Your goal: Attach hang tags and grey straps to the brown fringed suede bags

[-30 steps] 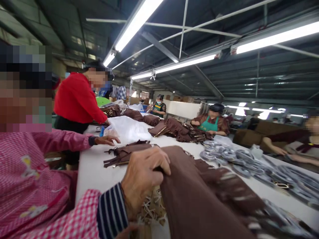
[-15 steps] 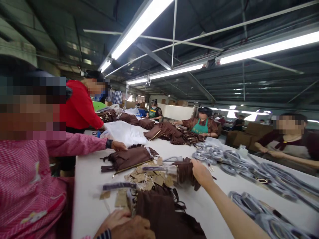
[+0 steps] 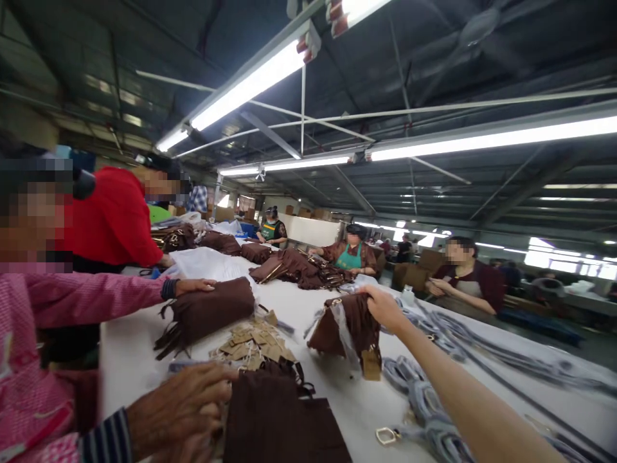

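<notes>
Right, my right hand (image 3: 383, 307) is closed on the top of a fringed brown bag (image 3: 359, 325), right of centre — can't make out my left for certain. Tan tag (image 3: 371, 364) hangs on it; loose tan tags (image 3: 255, 339) and coiled grey straps (image 3: 429, 402) lie separate. White tabletop (image 3: 301, 373) shows between bag and pile; table edge at left, co-worker's hand (image 3: 176, 402) lower left — tighter there.

Tube lights (image 3: 250, 83), ceiling fan (image 3: 481, 27), white panel (image 3: 312, 234)
</notes>
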Demonstrator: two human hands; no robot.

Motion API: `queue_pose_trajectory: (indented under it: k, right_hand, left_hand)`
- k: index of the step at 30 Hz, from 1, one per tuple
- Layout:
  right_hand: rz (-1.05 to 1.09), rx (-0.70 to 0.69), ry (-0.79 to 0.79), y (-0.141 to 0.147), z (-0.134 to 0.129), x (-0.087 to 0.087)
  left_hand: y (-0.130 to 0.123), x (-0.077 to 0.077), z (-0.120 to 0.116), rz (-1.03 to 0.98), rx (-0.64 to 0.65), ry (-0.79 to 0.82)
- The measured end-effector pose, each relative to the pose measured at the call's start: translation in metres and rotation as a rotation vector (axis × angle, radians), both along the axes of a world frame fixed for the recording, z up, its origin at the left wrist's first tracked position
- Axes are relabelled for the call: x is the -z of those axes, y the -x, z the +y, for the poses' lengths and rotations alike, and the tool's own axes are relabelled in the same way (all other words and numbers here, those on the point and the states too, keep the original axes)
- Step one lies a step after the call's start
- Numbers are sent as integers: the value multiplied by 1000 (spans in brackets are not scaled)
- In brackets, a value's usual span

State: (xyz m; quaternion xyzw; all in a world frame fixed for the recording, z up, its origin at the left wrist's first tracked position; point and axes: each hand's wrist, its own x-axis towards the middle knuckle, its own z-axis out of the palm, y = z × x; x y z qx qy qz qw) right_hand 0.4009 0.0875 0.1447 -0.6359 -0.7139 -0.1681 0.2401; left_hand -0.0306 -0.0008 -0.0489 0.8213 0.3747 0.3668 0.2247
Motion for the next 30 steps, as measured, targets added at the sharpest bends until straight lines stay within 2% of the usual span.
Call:
queue_pose_trajectory:
  k: [4,6,7,8,10,14,16,18,20,22,24,26,30]
  right_hand:
    - [-53,-73,23,4,-28,-19]
    - [-83,-98,29,9,-38,-30]
    - [-96,-107,31,12,-42,-36]
    - [-109,-117,32,16,-46,-41]
    - [-129,-136,33,25,-51,-50]
    - [-156,-175,35,43,-59,-60]
    - [-165,-192,39,50,-64,-64]
    - [-174,-209,46,55,-70,-67]
    - [-183,-222,53,57,-76,-71]
    - [-183,-227,55,56,-81,-72]
    - [-175,-227,54,52,-84,-71]
    - [-155,-228,50,46,-85,-68]
    - [-80,-247,23,34,-78,-59]
  left_hand:
    - [9,33,-7,-62,-225,-203]
    - [5,37,-15,-79,-293,-266]
    - [0,33,-21,-81,-290,-248]
    - [-8,24,-28,-85,-270,-210]
    - [-34,-2,-45,-104,-193,-103]
    - [-118,-59,-67,-207,21,195]
    - [-166,-76,-61,-313,117,391]
    - [-211,-87,-46,-469,148,514]
    - [-248,-95,-28,-566,107,534]
    - [-272,-100,-12,-494,15,446]
    - [-279,-101,-3,-337,-50,327]
    - [-271,-96,3,-203,-73,232]
    - [-219,-77,12,18,-138,117]
